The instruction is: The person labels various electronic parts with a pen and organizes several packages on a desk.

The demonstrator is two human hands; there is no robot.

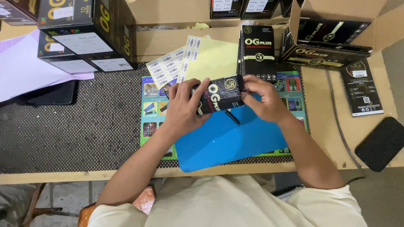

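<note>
Both hands hold one small black box with gold print above a blue mat. My left hand grips its left end, thumb on top. My right hand pinches its right end with the fingertips. A thin black pen lies on the mat just below the box. A stack of matching black boxes stands upright right behind the hands.
Barcode sticker sheets and a yellow sheet lie at the back. Stacked black cartons stand back left, an open cardboard carton of boxes back right. A flat black packet and a dark phone lie at right.
</note>
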